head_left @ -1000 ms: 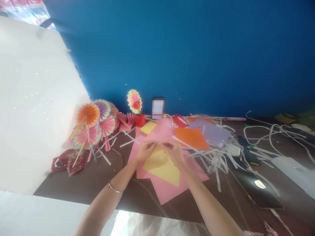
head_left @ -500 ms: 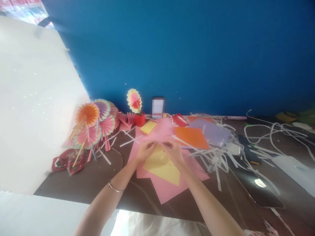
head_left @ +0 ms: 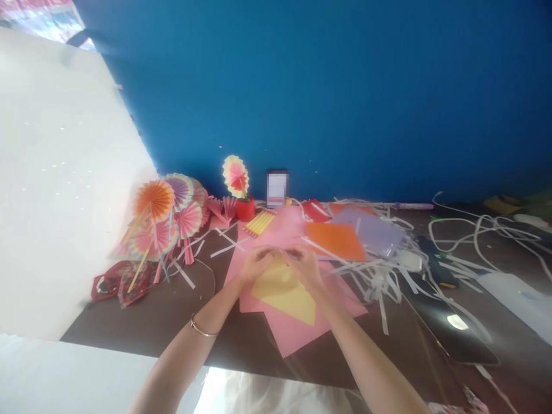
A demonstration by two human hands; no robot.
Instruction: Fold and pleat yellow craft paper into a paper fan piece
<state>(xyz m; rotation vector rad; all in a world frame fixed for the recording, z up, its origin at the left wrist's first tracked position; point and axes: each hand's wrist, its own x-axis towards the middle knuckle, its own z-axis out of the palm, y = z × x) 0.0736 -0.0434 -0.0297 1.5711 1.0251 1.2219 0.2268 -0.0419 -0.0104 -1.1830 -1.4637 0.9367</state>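
Observation:
My left hand (head_left: 257,261) and my right hand (head_left: 302,265) meet over the middle of the work area, their fingertips pinched close together. Whatever lies between the fingers is too small and blurred to make out. Beneath them lies a sheet of yellow paper (head_left: 288,296), partly hidden by the hands. It rests on larger pink sheets (head_left: 284,339). Just beyond my left hand is a pleated yellow paper piece (head_left: 259,223) with red-marked edges. An orange sheet (head_left: 334,241) lies right of my right hand.
Paper rosette fans (head_left: 153,200) stand at the left, with another fan (head_left: 236,175) in a red pot (head_left: 245,209). White paper strips (head_left: 382,282) are heaped at the right, near a dark phone (head_left: 452,328) and white cables (head_left: 478,230). A blue wall (head_left: 323,86) closes the back.

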